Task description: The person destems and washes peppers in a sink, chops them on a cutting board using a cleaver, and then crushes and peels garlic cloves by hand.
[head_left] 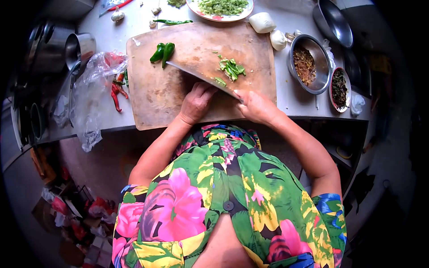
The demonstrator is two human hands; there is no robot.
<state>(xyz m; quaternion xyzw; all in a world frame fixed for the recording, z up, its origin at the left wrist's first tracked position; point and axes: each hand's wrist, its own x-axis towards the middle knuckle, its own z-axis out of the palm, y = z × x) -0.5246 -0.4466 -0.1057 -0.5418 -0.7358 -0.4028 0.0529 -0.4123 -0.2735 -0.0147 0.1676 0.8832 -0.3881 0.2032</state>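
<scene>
My right hand is wrapped round the handle end of a kitchen knife, whose wide blade slants to the upper left over a wooden cutting board. Close behind the blade is my left hand, its fingers curled down onto the board; whatever lies under them is hidden. Sliced green pepper is heaped on the far side of the blade, with one cut piece right against it. Two uncut green pepper pieces lie side by side beyond the knife's tip.
Behind the board stands a plate of chopped greens, with a white radish-like chunk and garlic nearby. A steel bowl and an oval dish are at right. Red chilies and a plastic bag lie left.
</scene>
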